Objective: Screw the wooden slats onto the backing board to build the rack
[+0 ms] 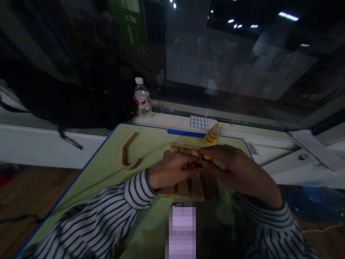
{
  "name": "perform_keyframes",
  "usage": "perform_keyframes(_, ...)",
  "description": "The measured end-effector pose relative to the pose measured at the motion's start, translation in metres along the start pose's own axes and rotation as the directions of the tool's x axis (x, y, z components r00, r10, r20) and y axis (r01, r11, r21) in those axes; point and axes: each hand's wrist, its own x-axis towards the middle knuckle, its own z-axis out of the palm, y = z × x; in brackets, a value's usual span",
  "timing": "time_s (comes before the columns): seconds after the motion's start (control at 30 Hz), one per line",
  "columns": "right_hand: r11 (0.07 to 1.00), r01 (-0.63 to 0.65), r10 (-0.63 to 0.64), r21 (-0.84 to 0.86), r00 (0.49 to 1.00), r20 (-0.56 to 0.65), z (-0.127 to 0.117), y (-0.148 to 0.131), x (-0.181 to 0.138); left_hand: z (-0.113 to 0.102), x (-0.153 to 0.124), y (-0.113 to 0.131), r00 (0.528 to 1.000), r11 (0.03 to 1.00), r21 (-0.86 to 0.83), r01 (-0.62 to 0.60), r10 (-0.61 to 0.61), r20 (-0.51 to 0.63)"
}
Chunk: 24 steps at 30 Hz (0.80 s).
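Over a set of light wooden slats (183, 189) on the table, my two hands meet at the fingertips. My right hand (237, 167) pinches a small yellow-and-black piece (207, 157) between thumb and fingers; its kind is not clear. From the other side my left hand (174, 169) reaches across the slats, its fingers closed close to that piece. What the left fingertips grip is too dark to make out. Just behind the right hand stands a clear bottle with a yellow cap and base (212, 135). A curved wooden piece (125, 154) lies left of the slats.
The pale green table (105, 151) has a blue edge. On the white sill behind it are a water bottle (143, 99) and a blue-and-white grid sheet (199, 122). A black bag (72, 100) sits at left. A blurred purple panel (182, 232) is at the near edge.
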Motion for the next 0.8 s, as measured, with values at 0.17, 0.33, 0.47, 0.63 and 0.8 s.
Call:
perform_keyframes(0.17, 0.999, -0.022, 0.022, -0.028, 1.0, -0.009, -0.0005, -0.0016, 0.0006, -0.0007, 0.0001, 0.0031, 1.0, 1.0, -0.014, 0.023, -0.023, 0.004)
perform_keyframes(0.33, 0.999, -0.028, 0.028, -0.017, 1.0, -0.004, -0.0007, -0.0022, 0.0007, -0.0001, 0.0003, 0.0023, 0.999, 0.999, -0.006, 0.038, -0.038, -0.035)
perform_keyframes(0.47, 0.999, -0.036, 0.036, -0.03, 0.999, -0.005, -0.0005, -0.0019, 0.0012, 0.0006, 0.0004, 0.0017, 0.997, 0.999, -0.019, 0.035, -0.036, -0.069)
perform_keyframes(0.63, 0.997, -0.048, 0.047, -0.06, 0.999, -0.008, -0.0009, -0.0035, 0.0024, -0.001, 0.0003, 0.0037, 0.998, 0.999, -0.013, 0.033, -0.034, -0.056)
perform_keyframes(0.8, 0.993, -0.067, 0.066, -0.096, 0.998, -0.01, -0.0005, -0.0057, 0.0022, -0.0015, 0.0003, 0.0047, 0.999, 0.999, -0.043, 0.014, -0.016, -0.049)
